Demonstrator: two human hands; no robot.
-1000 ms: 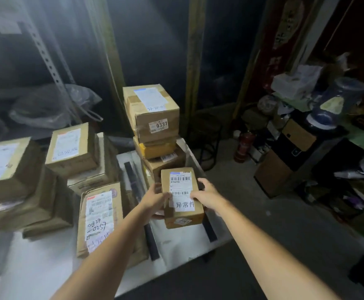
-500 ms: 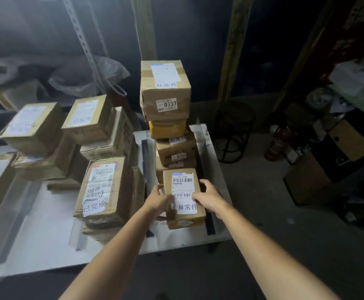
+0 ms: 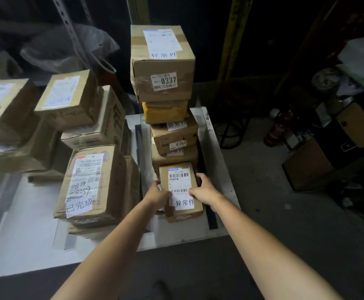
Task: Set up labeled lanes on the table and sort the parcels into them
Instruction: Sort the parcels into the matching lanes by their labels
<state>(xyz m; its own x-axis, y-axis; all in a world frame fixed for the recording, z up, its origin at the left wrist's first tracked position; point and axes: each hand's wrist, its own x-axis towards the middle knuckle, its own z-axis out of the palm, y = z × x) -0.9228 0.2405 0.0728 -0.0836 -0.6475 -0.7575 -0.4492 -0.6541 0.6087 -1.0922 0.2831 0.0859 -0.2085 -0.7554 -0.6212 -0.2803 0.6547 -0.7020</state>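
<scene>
Small parcel [image 3: 180, 180] btwn L hand [image 3: 158, 194] & R hand [image 3: 205, 189] grip, sides pinched.

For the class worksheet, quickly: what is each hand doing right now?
Left hand: grips the left side of the small parcel.
Right hand: grips the right side of the same parcel.

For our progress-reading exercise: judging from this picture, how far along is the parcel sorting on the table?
Done: black tape strips divide the white table into lanes. A stack topped by box 0337 fills the right lane, and a box marked 已完成 lies in the next.
In hand: left hand and right hand grip a small parcel before that stack.
Left: releasing it; whether more parcels wait is not shown.
</scene>
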